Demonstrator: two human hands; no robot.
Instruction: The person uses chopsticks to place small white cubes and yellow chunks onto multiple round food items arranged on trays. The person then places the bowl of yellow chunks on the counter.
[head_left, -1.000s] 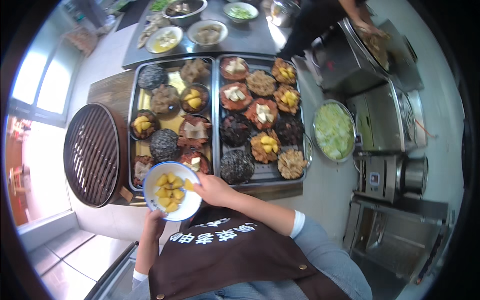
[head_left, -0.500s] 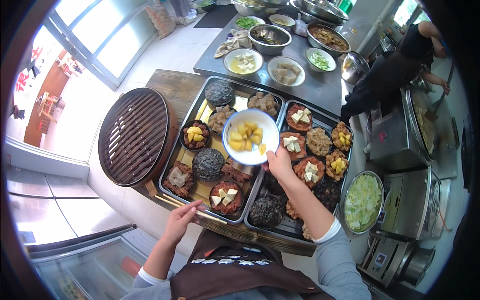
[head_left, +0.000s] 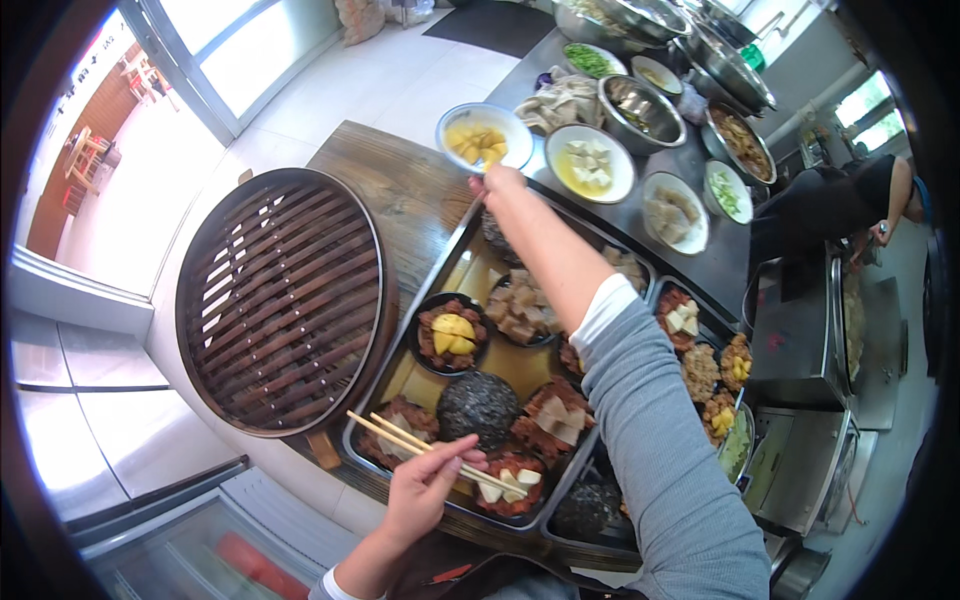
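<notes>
My right arm reaches far across the tray to a white blue-rimmed bowl (head_left: 512,128) of yellow chunks, and my right hand (head_left: 497,183) grips its near edge. The bowl is at the steel table's near-left corner; whether it rests there I cannot tell. Lower down, my left hand (head_left: 420,490) pinches a pair of chopsticks (head_left: 390,432), which slant over the metal tray's near end. Beneath them is a meat portion topped with white cubes (head_left: 510,487). Around it in the tray (head_left: 455,285) lie a dark seaweed-like round (head_left: 478,408) and a black bowl of meat with yellow pieces (head_left: 449,336).
A round slatted steamer (head_left: 285,300) stands left of the tray on the wooden table (head_left: 385,180). Bowls of white cubes (head_left: 590,165) and pale chunks (head_left: 675,215) sit on the steel table. A second tray is partly behind my right arm. Another person (head_left: 825,205) works at right.
My right hand has carried the bowl of yellow chunks away from over the trays to the far table corner. My left hand and chopsticks now lie farther over the tray. The view has shifted.
</notes>
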